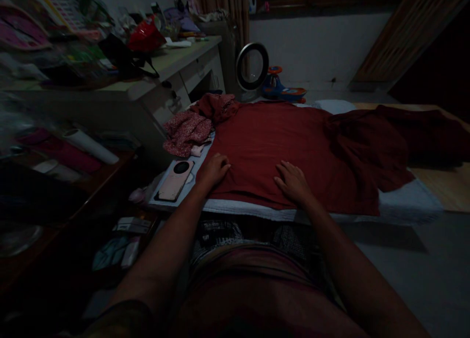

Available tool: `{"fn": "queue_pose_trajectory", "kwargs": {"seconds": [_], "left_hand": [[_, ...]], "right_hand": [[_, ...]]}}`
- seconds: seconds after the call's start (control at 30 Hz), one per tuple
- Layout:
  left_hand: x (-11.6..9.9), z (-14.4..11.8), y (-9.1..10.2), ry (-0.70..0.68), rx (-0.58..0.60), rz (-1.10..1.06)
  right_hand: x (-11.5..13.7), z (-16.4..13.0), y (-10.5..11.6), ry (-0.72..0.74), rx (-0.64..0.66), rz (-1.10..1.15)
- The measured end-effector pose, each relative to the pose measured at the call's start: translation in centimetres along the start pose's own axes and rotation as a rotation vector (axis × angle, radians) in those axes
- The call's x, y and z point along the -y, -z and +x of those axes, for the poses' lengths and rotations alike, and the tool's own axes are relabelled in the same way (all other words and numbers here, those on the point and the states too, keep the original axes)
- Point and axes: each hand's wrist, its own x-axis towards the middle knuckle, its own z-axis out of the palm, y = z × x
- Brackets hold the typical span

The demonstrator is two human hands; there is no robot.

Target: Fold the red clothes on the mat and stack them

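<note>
Light-blue cloth (404,201): beneath red garment (268,137)
Left hand (214,171): on garment's left side; I can't tell its grip
Right hand (294,180): fingers apart atop garment

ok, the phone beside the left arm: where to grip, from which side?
Grip the phone by its long sides, about mid-length; I'd come from above and the left. It lies flat on the pale cloth, round camera up, and its narrow width should be easiest to span; the left hand is close on its right.
</note>
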Motion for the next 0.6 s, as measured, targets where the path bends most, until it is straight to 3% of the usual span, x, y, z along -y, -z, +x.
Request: {"fn": "queue_pose_trajectory", "kwargs": {"seconds": [0.23, 0.6], "left_hand": [[0.1, -0.6, -2.1, 0.06, -0.065, 0.016], [0.0, -0.6, -2.2, 0.063, -0.092, 0.017]], "right_hand": [[-0.3, 0.0, -0.4, 0.01, -0.021, 0.008], [-0.4, 0.1, -0.2, 0.01, -0.016, 0.017]]}}
